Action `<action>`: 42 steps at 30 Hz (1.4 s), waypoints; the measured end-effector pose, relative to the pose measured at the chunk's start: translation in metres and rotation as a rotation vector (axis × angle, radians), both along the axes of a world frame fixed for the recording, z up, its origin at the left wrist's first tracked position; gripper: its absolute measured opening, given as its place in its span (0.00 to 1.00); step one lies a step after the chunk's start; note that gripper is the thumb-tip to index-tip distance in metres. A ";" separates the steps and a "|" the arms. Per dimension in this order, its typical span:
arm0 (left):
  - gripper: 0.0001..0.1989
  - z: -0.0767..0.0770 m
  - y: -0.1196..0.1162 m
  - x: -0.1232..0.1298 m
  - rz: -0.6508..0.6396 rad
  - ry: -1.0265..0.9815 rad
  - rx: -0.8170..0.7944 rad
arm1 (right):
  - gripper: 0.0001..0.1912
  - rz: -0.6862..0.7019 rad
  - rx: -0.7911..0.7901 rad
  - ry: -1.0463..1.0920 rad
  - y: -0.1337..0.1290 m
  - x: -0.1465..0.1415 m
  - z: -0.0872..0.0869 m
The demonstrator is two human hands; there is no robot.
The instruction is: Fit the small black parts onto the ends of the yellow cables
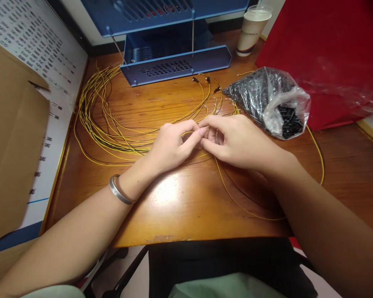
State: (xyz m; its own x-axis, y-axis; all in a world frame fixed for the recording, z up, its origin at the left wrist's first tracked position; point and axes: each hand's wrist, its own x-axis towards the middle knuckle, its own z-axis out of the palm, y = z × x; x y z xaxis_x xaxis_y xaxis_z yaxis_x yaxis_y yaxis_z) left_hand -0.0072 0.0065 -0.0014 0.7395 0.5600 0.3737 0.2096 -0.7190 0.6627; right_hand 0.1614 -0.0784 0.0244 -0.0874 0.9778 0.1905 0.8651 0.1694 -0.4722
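Note:
Yellow and black wires [90,120] lie in a large loose coil on the wooden table, left of and behind my hands. My left hand [178,142] and my right hand [230,136] meet fingertip to fingertip over the wires' near ends, both pinched closed. What sits between the fingertips is too small and covered to make out. Small black connectors [208,80] tip some wires just beyond my hands. One wire loops from under my right hand toward the table's front edge. A clear plastic bag [255,93] of small black parts lies behind my right hand.
A blue metal rack [174,68] stands at the back of the wooden table [161,223]. A lidded paper cup [251,33] is at the back right, beside a large red bag [329,54]. Cardboard [15,145] and a printed board [54,49] border the left side.

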 end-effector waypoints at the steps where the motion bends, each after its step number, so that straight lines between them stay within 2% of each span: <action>1: 0.15 0.000 0.000 0.000 -0.003 0.001 -0.001 | 0.11 -0.002 0.001 -0.002 0.000 0.000 0.000; 23: 0.15 0.002 -0.001 0.000 0.001 0.031 0.013 | 0.13 0.008 -0.029 -0.033 0.000 0.001 -0.001; 33: 0.13 0.001 -0.001 -0.001 -0.029 -0.048 0.040 | 0.10 -0.010 -0.038 -0.055 0.000 -0.001 0.001; 42: 0.09 0.001 -0.002 -0.001 0.081 -0.177 -0.004 | 0.17 0.007 -0.093 -0.069 0.000 -0.005 0.008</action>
